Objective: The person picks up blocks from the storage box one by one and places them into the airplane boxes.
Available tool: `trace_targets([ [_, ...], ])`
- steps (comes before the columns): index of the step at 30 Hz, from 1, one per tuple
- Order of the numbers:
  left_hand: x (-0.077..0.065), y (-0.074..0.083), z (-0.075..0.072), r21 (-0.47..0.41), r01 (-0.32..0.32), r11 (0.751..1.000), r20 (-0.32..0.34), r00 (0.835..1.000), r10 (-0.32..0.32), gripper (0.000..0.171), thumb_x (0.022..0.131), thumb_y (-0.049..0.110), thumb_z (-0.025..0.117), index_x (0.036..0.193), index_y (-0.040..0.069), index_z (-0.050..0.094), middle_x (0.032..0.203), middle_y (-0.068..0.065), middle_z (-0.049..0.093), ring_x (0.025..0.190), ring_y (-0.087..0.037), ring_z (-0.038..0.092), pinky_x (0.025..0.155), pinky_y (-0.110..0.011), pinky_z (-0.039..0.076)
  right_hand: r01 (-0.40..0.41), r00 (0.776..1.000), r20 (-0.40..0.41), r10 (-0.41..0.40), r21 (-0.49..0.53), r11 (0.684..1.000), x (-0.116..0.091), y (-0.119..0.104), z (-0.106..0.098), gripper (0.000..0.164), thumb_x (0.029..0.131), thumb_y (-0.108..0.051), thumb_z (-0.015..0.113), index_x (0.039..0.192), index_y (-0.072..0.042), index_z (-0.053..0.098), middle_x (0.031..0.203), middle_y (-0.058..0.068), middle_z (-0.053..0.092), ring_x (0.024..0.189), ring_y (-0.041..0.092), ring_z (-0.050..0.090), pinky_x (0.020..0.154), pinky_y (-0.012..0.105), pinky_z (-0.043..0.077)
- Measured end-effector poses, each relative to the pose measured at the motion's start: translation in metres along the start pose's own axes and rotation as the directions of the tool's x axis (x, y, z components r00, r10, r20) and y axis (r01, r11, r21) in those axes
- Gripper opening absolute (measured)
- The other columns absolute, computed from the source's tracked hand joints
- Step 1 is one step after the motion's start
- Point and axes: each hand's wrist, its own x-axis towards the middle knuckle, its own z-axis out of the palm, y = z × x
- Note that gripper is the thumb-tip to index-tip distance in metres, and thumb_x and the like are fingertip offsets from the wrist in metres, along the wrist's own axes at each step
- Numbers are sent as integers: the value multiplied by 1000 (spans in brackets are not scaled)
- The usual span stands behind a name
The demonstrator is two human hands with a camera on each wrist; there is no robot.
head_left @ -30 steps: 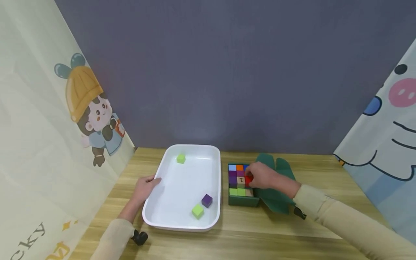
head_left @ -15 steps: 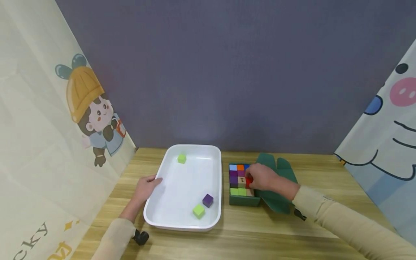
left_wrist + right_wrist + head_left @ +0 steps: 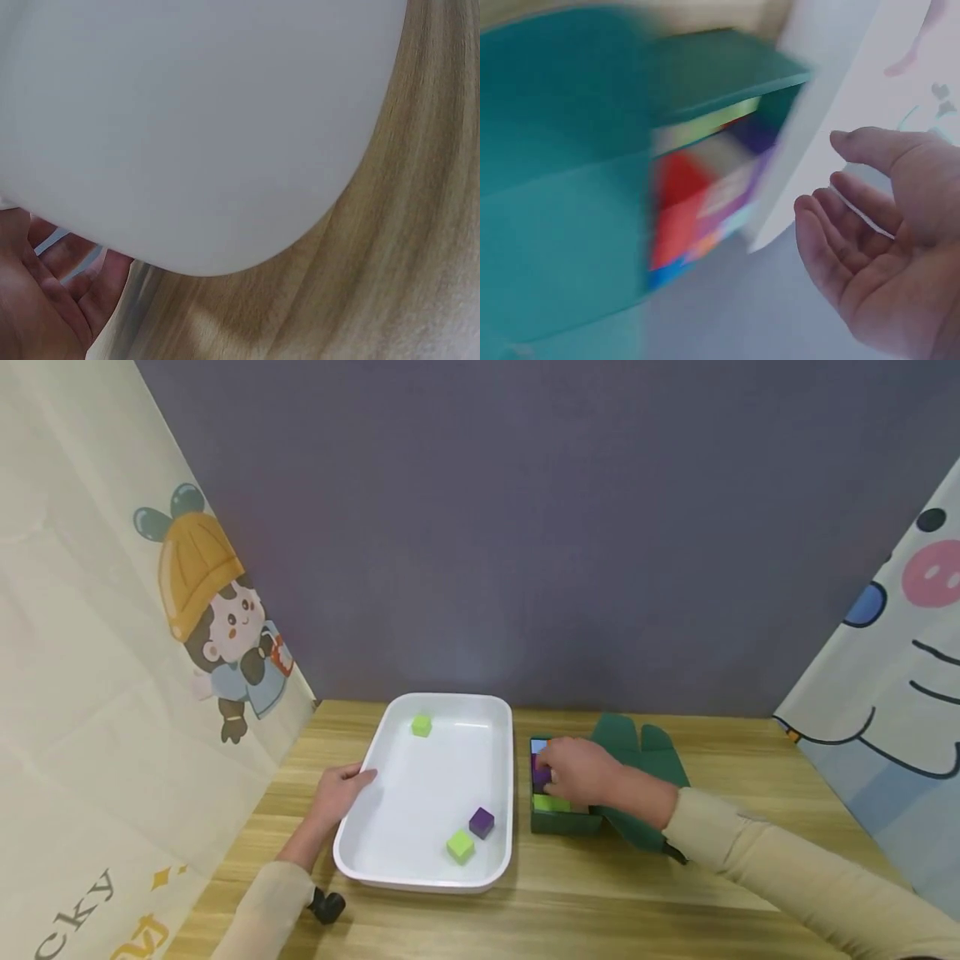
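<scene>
My left hand [image 3: 336, 795] grips the left rim of a white plastic tray [image 3: 423, 793], thumb over the edge; in the left wrist view its fingers [image 3: 105, 289] curl beneath the tray. Inside the tray lie two light green cubes, one far [image 3: 421, 725] and one near [image 3: 461, 847], plus a purple cube [image 3: 482, 822]. To the tray's right stands a dark green box [image 3: 564, 823] packed with coloured cubes. Over it hovers my right hand [image 3: 583, 772], fingers pointing left and hiding most cubes. The right wrist view shows that hand [image 3: 889, 232] holding nothing, thumb and fingertips apart.
The box's green lid flaps [image 3: 656, 766] spread out to its right, under my right forearm. Behind the wooden table [image 3: 600, 893] rises a dark grey backdrop [image 3: 510, 543]. Printed cloths hang at left [image 3: 67, 635] and right [image 3: 885, 710].
My right hand has shifted left across the box, from the red cubes toward the purple ones, and now covers more of them. The left hand keeps its hold on the tray.
</scene>
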Motion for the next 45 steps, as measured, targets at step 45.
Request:
trace_targets([
  [45,-2,-1,-5,-46,10,999,21,1000,-9,44,93,23,63,127,-4,59,114,-29,64,86,-31,69,67,-38,60,621,751,479,-455,-278,733,76,-115,35,31,86,-15,75,113,-29,68,98,-12,60,81,2,50,74,12,49],
])
